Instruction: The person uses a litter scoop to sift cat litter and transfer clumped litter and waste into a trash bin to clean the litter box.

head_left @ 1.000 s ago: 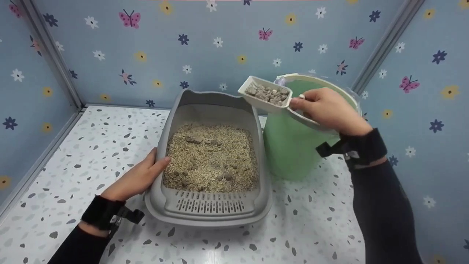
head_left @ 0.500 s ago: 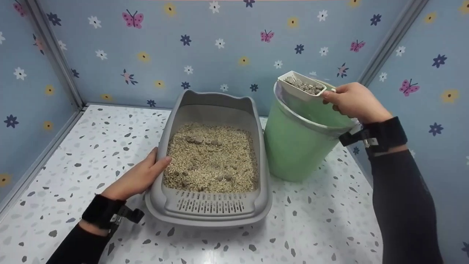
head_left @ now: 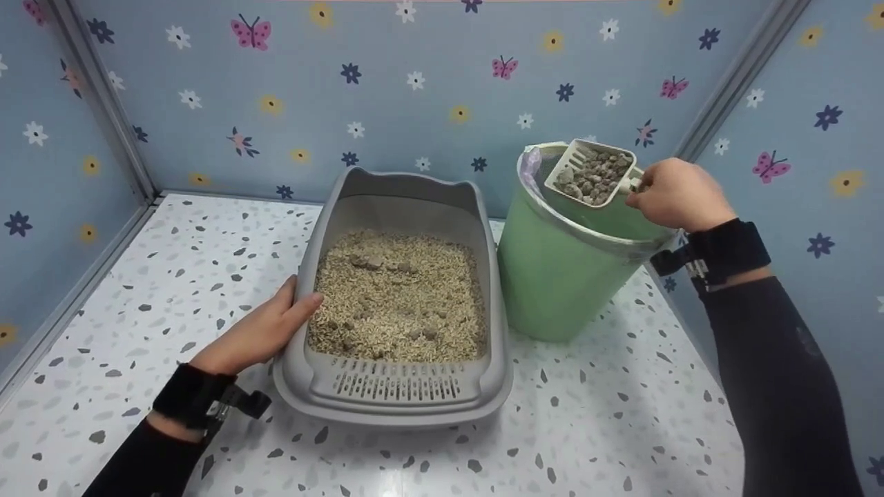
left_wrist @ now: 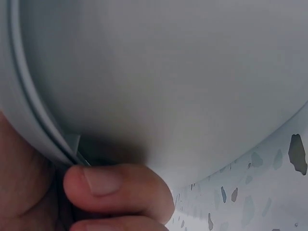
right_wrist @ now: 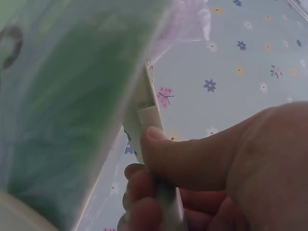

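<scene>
Both the right grip (head_left: 680, 195) and the left grip (head_left: 262, 330) are holding something: the right is pinching the scoop (head_left: 561, 170) by its handle (right_wrist: 151, 117), the left is grasping the tray (head_left: 400, 408) at its side. The scoop, full of grey clumps (head_left: 597, 176), is hanging tilted over the bin (head_left: 559, 276), while the tray is standing just beside the bin on the surface (head_left: 587, 414).

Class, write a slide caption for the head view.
The right hand holds a scoop of clumps over a green bin; the left hand grips the grey litter tray.

Right grip (head_left: 680, 195) holds loaded scoop (head_left: 563, 168) over green bin (head_left: 556, 273).
</scene>
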`<state>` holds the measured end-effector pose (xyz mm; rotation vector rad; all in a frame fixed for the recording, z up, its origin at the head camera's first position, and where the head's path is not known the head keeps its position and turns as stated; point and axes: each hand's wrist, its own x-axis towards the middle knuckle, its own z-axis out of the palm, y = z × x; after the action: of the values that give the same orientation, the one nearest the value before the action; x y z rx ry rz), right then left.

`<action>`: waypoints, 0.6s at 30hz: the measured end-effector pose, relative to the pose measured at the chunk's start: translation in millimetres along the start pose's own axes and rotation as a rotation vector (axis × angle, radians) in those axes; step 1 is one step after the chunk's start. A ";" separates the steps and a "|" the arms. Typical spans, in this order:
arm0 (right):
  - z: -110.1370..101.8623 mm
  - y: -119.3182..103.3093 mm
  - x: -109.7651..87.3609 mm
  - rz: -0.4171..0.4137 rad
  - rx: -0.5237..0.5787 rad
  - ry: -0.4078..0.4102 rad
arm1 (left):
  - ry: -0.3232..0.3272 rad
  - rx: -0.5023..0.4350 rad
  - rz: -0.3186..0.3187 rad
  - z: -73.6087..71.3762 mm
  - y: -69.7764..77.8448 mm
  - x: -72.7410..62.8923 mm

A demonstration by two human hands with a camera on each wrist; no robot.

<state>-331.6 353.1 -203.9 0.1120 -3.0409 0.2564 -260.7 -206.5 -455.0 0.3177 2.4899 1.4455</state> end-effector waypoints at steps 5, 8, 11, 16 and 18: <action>6.0 1.1 0.1 -0.027 -0.079 0.070 | 0.003 0.004 0.006 0.1 0.4 -0.3; 9.4 2.2 -0.6 -0.049 -0.108 0.124 | 0.001 0.001 0.007 0.2 0.3 0.0; 12.5 2.0 -1.9 -0.067 -0.129 0.182 | -0.003 -0.011 0.008 -0.3 0.1 0.8; 18.1 -2.0 -7.0 -0.092 -0.175 0.271 | -0.004 -0.014 0.015 -2.0 -0.5 1.2; 20.4 -4.0 -9.9 -0.103 -0.198 0.314 | -0.003 -0.005 0.009 -2.4 -0.7 0.9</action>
<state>-323.1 346.3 -224.2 0.1932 -2.7192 -0.0335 -262.4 -208.5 -454.5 0.3301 2.4853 1.4526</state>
